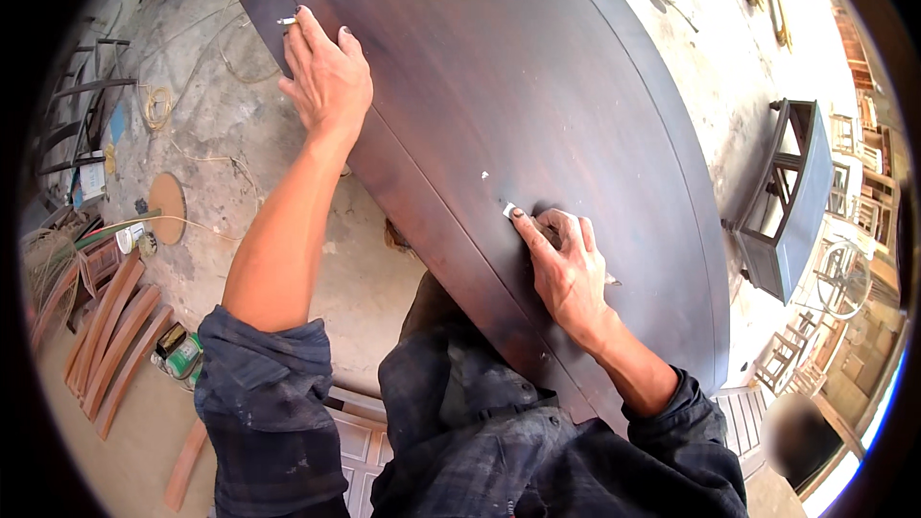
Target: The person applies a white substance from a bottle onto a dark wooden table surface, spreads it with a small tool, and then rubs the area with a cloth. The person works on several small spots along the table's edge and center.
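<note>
- Grey concrete floor (365,278) ran under pretty much the whole workshop.
- Dark brown wooden panel (537,67) took up the middle, lying right in front of the person, one long edge straight and the other curved, with a thin groove line along each.
- Dark cabinet-like frame (801,201) stood over on the right, well apart from the panel.
- Bunch of curved reddish wooden strips (115,336) lay side by side at lower left.
- Left hand (334,79) was stretched over the panel's straight edge, fingers fairly loose, pinching a short white cigarette (287,21) between them. Couldn't tell how hard it leaned on the wood, tbh.
- Right hand (566,273) was curled low over the panel, gripping a small pale flat piece (508,210) at the fingertips, right at the surface. Most of it was hidden, so no clue what it was.
- Tiny white speck (484,174) sat on the panel near that piece.
</note>
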The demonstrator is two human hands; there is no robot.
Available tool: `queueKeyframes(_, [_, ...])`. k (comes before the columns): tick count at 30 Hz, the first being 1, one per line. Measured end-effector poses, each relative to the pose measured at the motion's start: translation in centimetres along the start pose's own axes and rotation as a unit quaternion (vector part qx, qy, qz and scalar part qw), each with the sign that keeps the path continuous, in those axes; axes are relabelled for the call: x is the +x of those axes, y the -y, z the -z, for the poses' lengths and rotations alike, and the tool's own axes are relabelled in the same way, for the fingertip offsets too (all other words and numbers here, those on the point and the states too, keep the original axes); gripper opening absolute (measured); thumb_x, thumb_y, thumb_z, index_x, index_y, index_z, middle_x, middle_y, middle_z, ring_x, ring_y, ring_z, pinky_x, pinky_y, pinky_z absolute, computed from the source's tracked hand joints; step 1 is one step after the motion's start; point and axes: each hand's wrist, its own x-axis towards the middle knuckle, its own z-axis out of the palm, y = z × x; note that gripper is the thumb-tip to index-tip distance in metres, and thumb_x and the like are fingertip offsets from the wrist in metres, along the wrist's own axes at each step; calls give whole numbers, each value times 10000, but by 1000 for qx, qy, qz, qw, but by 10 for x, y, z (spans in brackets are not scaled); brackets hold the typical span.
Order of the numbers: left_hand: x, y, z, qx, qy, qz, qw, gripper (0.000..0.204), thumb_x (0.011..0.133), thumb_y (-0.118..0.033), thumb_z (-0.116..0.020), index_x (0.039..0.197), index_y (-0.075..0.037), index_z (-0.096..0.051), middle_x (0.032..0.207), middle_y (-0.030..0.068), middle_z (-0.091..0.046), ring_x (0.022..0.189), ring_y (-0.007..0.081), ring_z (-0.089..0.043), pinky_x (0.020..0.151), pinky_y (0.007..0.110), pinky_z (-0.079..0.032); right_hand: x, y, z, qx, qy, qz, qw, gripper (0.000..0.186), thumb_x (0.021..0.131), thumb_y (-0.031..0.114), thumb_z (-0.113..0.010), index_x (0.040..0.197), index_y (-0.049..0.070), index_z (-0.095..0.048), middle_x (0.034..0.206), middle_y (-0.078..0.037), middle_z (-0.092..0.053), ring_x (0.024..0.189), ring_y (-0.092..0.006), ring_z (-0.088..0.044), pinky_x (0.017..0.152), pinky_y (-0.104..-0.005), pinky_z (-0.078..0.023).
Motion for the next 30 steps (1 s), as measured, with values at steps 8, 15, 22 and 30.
queueKeyframes(8, [2, 2, 0, -16, 4, -5, 1000, 650, 1043, -397, -484, 1572, -76, -287, 1603, 154, -361, 1501, 308, -319, 1107, 661, -295, 1, 0, -3, -13, -11, 13, 1000, 581, 759, -46, -659, 1300, 163, -682, 1130, -84, -581, 923, -275, -570, 784, -365, -541])
queueKeyframes(15, [1, -1, 1, -29, 9, -11, 999, 658, 1043, -403, -482, 1573, -70, -281, 1606, 153, -356, 1504, 313, -312, 1119, 668, -281, 3, -1, -5, -22, -14, 15, 1000, 603, 738, -49, -658, 1301, 163, -682, 1131, -88, -581, 925, -276, -572, 778, -364, -542])
queueKeyframes(22, [1, 1, 1, -24, 5, -12, 1000, 659, 1041, -404, -485, 1570, -66, -283, 1601, 150, -365, 1494, 317, -329, 1124, 674, -277, 7, 2, -6, -17, -17, 17, 1000, 600, 734, -49, -661, 1296, 160, -683, 1132, -88, -580, 921, -278, -570, 762, -367, -541])
queueKeyframes(30, [1, 1, 1, -31, -2, -19, 999, 659, 1038, -408, -490, 1565, -64, -295, 1589, 154, -380, 1483, 321, -344, 1114, 666, -291, 10, 1, -8, -29, -23, 27, 999, 627, 709, -55, -662, 1300, 156, -680, 1142, -84, -577, 921, -276, -569, 762, -364, -541])
